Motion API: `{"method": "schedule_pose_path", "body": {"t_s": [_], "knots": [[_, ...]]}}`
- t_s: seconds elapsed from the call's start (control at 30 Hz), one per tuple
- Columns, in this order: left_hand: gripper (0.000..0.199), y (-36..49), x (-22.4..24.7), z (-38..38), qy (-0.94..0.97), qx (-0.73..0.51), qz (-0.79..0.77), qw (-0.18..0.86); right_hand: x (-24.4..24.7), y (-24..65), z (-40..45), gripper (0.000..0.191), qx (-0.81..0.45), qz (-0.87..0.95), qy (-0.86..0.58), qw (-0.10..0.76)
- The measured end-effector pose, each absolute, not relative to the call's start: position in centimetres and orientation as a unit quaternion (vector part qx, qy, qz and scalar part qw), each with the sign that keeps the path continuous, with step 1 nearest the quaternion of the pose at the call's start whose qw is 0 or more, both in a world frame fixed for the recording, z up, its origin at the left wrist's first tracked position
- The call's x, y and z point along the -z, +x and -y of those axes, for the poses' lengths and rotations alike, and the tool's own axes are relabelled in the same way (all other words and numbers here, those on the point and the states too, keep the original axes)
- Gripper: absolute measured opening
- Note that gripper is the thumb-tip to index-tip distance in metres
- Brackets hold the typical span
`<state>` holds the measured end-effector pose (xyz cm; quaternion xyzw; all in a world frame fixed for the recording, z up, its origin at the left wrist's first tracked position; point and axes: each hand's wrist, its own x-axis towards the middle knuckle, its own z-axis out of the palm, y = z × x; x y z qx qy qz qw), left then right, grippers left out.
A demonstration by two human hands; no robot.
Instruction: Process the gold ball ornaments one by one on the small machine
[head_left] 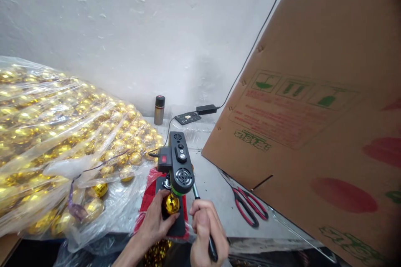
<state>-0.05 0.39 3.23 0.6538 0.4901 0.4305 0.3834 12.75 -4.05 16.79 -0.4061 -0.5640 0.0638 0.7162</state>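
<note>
A small black press-like machine (181,162) with round vents stands on the worktable over a red sheet (145,202). Below its head, my left hand (158,217) grips a shiny gold faceted ball (172,204) between thumb and fingers, close against the black base. My right hand (209,229) is wrapped round a black-ended lever handle (212,250) at the machine's right side. A switch box (164,159) with a red button sits on the machine's left. The ball's underside and the lever's joint are partly hidden.
A clear plastic bag (72,133) heaped with gold balls covers the left. Red-handled scissors (250,206) lie to the right, beside a large cardboard box (307,125). Behind stand a dark-capped bottle (159,110), a black patterned card-like object (188,117) and a power adapter (206,109).
</note>
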Motion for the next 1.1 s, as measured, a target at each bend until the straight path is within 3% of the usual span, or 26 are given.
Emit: {"method": "schedule_pose_path", "body": {"t_s": [0.47, 1.1], "knots": [[0.052, -0.2, -3.6, -0.8, 0.643, -0.415, -0.472, 0.437, -13.6, 12.1, 4.7, 0.040, -0.073, 0.520, -0.455, 0.719], [0.056, 0.2, -3.6, -0.6, 0.639, -0.408, -0.491, 0.429, -13.0, 11.7, 4.3, 0.039, -0.035, 0.516, -0.464, 0.719]]}}
